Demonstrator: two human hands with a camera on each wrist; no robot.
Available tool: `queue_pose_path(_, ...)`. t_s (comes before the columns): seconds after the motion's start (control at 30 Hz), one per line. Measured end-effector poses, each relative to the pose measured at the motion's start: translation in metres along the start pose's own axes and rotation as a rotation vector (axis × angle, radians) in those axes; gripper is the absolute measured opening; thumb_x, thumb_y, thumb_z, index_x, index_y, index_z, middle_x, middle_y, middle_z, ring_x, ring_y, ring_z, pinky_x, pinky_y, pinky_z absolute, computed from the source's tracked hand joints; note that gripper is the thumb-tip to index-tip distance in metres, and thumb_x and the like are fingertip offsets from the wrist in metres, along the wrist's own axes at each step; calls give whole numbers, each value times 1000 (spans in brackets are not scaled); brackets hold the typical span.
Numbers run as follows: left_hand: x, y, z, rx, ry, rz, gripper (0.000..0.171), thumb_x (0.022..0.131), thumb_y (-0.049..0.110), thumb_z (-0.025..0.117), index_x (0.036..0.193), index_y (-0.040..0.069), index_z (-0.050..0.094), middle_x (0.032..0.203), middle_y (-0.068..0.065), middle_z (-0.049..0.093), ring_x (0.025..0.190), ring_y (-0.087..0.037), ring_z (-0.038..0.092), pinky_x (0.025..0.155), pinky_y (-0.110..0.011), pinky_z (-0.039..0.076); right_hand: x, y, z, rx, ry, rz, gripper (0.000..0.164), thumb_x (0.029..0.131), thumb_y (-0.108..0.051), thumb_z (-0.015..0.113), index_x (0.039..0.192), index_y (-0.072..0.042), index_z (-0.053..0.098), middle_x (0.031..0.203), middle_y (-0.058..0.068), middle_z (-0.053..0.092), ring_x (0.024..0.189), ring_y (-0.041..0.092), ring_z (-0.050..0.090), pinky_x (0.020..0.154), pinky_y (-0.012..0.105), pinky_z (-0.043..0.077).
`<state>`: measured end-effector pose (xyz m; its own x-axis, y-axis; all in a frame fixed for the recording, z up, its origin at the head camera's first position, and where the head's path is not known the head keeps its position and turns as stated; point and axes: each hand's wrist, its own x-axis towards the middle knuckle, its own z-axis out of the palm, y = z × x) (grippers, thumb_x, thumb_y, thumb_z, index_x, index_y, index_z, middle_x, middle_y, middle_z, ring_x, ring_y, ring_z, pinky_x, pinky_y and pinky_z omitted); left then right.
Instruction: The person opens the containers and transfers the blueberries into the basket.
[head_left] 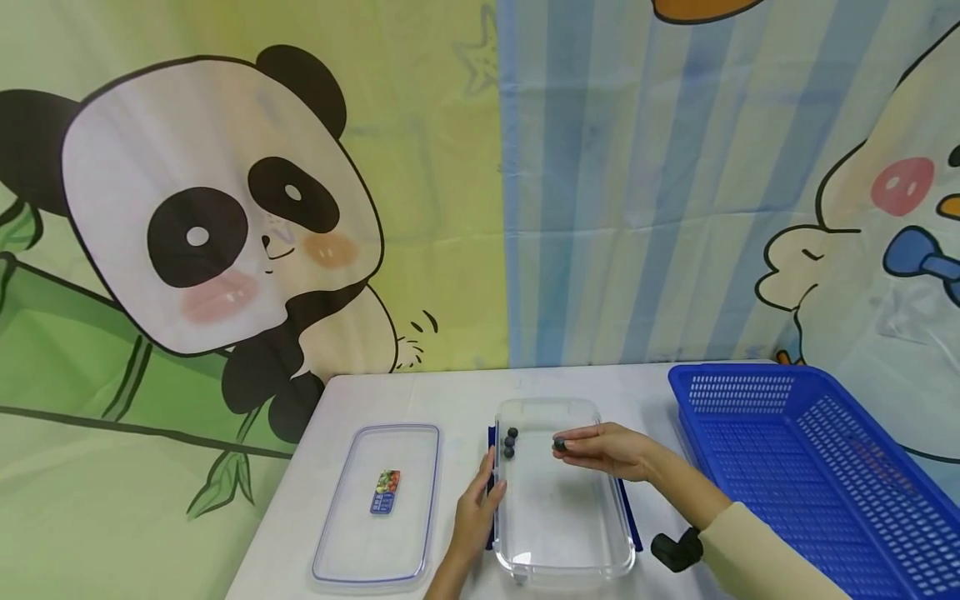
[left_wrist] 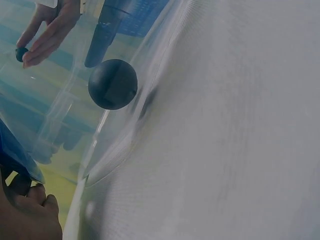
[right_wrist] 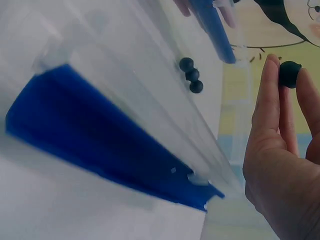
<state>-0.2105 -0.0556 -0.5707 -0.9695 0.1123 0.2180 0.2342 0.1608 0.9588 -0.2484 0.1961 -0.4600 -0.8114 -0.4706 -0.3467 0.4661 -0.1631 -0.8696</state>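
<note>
Ball (head_left: 559,445) pinched between fingertips of right hand (head_left: 611,450) over box (head_left: 562,521), with three balls (head_left: 510,442) inside, left of those fingertips, and left hand (head_left: 472,510) against box's side, thumb and fingers apart.

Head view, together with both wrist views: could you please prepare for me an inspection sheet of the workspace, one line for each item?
Surface: white table.
Job's things: clear container with three dark balls inside, near its left wall; fourth ball, in hand; clear lid lying left of the container, bearing a small printed label.
Clutter: blue basket at the right.
Hands: left hand touches the container's left side; right hand pinches the fourth ball above the container.
Cables: nothing seen.
Surroundings: cartoon-printed cloth behind the table.
</note>
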Motion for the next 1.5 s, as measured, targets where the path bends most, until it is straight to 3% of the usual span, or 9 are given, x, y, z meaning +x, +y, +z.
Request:
queue_pose_path(0.27,0,-1,0,12,-8,11,52,95,23,52,143,19,34,147,-10,28,134,-23,26,108,-41,19,-43,-19,-36,64,-107,-56,31,95,4,43,124,7,53,118,19,59,110,26,57,99,36,40)
queue_pose_path(0.6,1,1,-1,8,-10,38,52,95,18,51,143,16,33,146,-9,28,134,-24,26,108,-39,19,-93,-34,-86,198,-191,-72,36,98,4,32,120,-2,61,123,18,56,117,25,51,105,36,31)
queue_pose_path(0.73,-2,13,-3,8,-10,17,52,95,20,52,143,12,34,146,-10,29,134,-26,26,107,-42,20,-115,-37,-111,243,-229,-71,41,100,3,26,122,-4,59,125,17,55,120,25,49,106,36,27)
queue_pose_path(0.9,-7,35,-6,14,-23,15,53,95,21,51,141,3,34,145,-15,29,132,-34,27,107,-44,21,-143,-34,-147,340,-339,-60,48,101,0,14,129,-3,53,132,18,48,126,26,41,109,36,14)
queue_pose_path(1.03,-7,39,-7,27,-25,16,52,95,19,51,141,1,33,144,-15,29,132,-31,27,107,-31,21,-161,-27,-170,397,-401,-48,52,101,-3,8,131,-2,50,135,18,45,129,26,37,110,35,14)
queue_pose_path(1.23,-5,36,-8,12,-28,35,51,95,14,50,141,2,32,145,-12,29,133,-31,26,106,-22,19,-176,-18,-196,428,-377,-3,53,101,-4,7,129,-3,53,133,18,46,128,26,39,110,34,18)
queue_pose_path(1.5,-6,33,-7,14,-37,42,51,95,14,50,141,1,32,145,-16,29,132,-32,26,107,-27,20,-189,-3,-228,401,-331,76,52,101,-3,10,126,-4,56,131,18,49,126,27,42,111,36,16)
